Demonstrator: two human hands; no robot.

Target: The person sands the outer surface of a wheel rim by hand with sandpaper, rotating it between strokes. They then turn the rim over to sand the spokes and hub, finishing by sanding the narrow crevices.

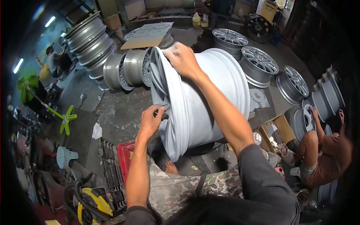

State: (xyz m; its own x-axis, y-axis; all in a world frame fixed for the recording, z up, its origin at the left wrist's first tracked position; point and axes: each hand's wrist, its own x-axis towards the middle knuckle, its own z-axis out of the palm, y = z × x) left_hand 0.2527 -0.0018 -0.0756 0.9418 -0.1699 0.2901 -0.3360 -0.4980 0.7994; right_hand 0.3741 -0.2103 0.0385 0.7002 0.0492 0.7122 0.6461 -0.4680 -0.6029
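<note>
A large grey-white wheel rim [213, 93] stands on its edge in front of me, its spoked face turned left. My left hand [152, 120] is at the spoked face, with its fingers closed at a spoke near a dark gap. At the top of the rim's outer lip rests my right hand [182, 60], its fingers curled in and slightly blurred. Whatever may be under those fingers is hidden. Below the rim, my legs in camouflage trousers and one bare foot [171, 167] show.
Stacked silver rims [90, 45] and two mesh rims [114, 71] stand left. Several spoked rims [259, 62] lie right. Another person [324, 161] works beside a wheel there. A cardboard box [279, 129], a red case [125, 155], a green fan [67, 119] and a blue stool [66, 155] surround me.
</note>
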